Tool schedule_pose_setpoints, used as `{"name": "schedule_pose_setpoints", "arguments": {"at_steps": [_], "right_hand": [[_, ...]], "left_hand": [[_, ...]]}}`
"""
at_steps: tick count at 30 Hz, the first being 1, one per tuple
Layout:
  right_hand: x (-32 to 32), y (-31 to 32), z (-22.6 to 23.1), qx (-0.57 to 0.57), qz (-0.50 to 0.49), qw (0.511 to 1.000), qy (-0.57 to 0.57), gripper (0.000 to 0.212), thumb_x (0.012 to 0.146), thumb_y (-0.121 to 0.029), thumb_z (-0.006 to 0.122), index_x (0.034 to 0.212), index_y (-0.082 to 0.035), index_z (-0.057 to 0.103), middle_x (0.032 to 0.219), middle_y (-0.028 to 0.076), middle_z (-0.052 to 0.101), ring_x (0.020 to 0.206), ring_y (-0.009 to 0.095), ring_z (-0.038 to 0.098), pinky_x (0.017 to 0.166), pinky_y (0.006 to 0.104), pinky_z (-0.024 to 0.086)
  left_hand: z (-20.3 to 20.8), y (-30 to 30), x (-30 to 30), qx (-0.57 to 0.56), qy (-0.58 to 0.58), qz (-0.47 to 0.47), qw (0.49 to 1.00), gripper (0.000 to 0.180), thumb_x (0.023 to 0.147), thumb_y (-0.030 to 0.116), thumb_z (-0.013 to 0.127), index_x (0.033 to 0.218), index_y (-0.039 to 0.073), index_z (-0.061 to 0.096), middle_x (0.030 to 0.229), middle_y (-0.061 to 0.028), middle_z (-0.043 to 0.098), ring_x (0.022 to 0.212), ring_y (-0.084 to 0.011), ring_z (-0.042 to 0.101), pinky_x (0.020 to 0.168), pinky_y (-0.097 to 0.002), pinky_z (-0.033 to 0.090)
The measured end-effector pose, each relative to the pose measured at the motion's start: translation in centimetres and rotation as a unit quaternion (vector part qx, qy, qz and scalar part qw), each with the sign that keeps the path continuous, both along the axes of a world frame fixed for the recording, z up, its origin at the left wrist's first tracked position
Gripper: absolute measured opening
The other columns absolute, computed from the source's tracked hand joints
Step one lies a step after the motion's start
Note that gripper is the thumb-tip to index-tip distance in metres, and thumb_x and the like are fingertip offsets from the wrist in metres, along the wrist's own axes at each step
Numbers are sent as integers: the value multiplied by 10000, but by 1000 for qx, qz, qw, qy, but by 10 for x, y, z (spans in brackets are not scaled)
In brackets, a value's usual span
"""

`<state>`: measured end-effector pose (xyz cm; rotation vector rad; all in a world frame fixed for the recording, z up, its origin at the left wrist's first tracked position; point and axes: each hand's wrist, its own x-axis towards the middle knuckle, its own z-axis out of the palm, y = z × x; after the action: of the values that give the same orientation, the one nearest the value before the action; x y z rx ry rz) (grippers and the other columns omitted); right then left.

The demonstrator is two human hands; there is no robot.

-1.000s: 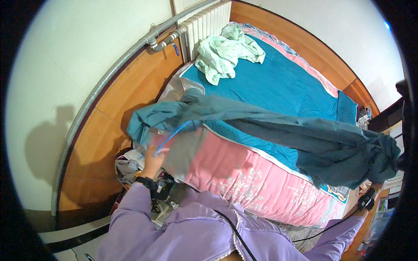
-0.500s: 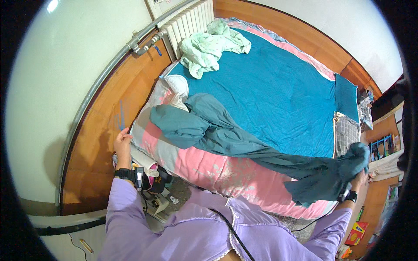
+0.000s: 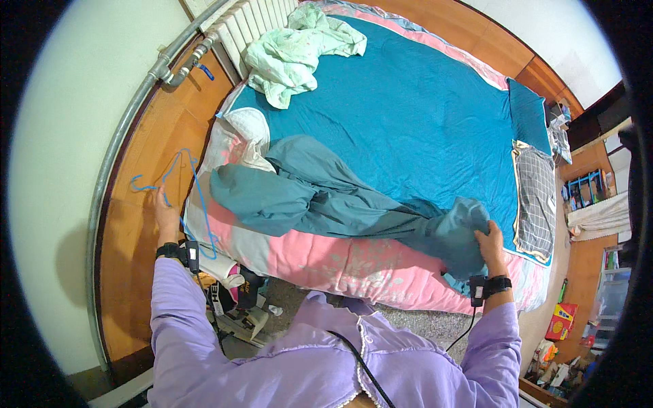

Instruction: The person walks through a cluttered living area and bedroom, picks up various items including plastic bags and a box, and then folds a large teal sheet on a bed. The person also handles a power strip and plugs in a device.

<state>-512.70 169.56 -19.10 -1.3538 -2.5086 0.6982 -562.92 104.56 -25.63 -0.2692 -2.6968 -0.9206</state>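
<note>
Because it is long and limp, a teal-green garment (image 3: 326, 207) probably needs the bed (image 3: 320, 270) to bear most of its weight: it lies along the near edge, its loose folded end toward the near left corner and its gathered end toward the near right corner. The right hand (image 3: 491, 246) is closed on that gathered end, thumb showing and the other fingers mostly hidden by the cloth, likely to stop it sliding. Out past the bed's left edge, the left hand (image 3: 165, 216) has a narrow grip on a blue hanger (image 3: 199, 191), fingers nearly together about the thin frame; held there, with its hook to the left, the bare hanger seems to stay free of the fabric. A pale green cloth (image 3: 289, 58) is heaped at the far left corner beside the radiator (image 3: 253, 30), and a grey checked pillow (image 3: 535, 197) lies along the right edge, both apart from the garment, perhaps set at the margins simply to be out of the way.
</note>
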Motion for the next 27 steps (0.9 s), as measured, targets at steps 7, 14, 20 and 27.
{"name": "schedule_pose_setpoints", "arguments": {"at_steps": [7,14,20,27], "right_hand": [[-87,-70,-44,-90,64,994,-14,296,748,-144,615,1015,-23,576,754,155,637,702,284,624,644,358,478],[-188,-93,-111,-104,165,980,-41,492,761,-230,622,1201,-48,499,1158,202,541,1060,335,525,872,393,434],[-225,-110,-167,-92,159,951,-247,587,810,-358,558,1310,-85,418,1283,136,486,1204,285,442,995,538,290],[-190,-115,-136,-305,352,861,-203,488,780,-465,593,995,-30,641,892,163,656,839,303,625,717,400,470]], "left_hand": [[-19,-2,19,192,-349,-6,917,696,693,-73,488,1363,9,316,1375,-166,384,1187,-235,443,961,-293,358],[-7,104,102,398,-513,-34,760,346,790,24,566,1128,61,504,1012,-78,583,912,-189,584,792,-325,453],[-32,181,164,448,-650,-43,612,311,854,91,554,1154,49,481,1082,-104,573,986,-245,576,834,-410,468],[-72,223,221,445,-741,-30,503,459,872,223,579,1267,107,377,1297,-105,412,1154,-288,461,896,-509,406]]}}
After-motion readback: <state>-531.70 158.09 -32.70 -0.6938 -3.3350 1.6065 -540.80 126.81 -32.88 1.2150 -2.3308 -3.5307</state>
